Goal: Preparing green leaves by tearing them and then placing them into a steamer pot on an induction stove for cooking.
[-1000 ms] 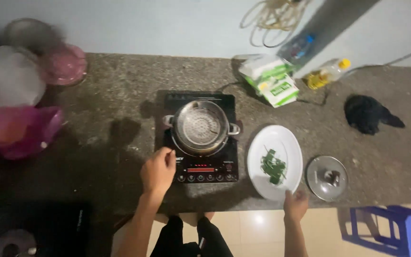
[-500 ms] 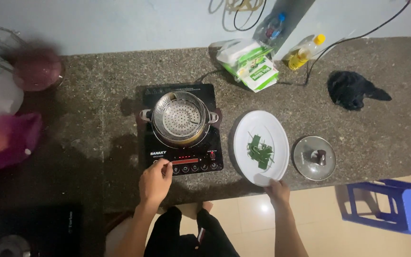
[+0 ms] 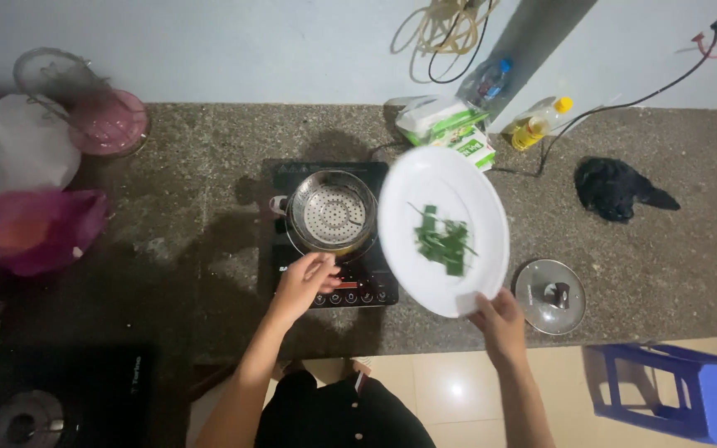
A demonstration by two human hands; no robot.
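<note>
A white plate [image 3: 450,282] carrying a small heap of chopped greens [image 3: 443,241] is held tilted above the stone desk [image 3: 192,216], gripped at its near rim by the right hand [image 3: 499,319]. The left hand [image 3: 302,282], fingers loosely curled and holding nothing, rests on the cooktop [image 3: 358,290] at its control strip. On the cooktop stands a steel pot [image 3: 331,214] fitted with a perforated steamer insert. A glass lid [image 3: 549,286] lies on the desk to the right.

A speckled stone counter [image 3: 176,249] carries a black cooker [image 3: 292,178] mid-front, glass lid [image 3: 550,284] near the front edge, dark cloth [image 3: 616,188] right, bags [image 3: 10,153] left.
</note>
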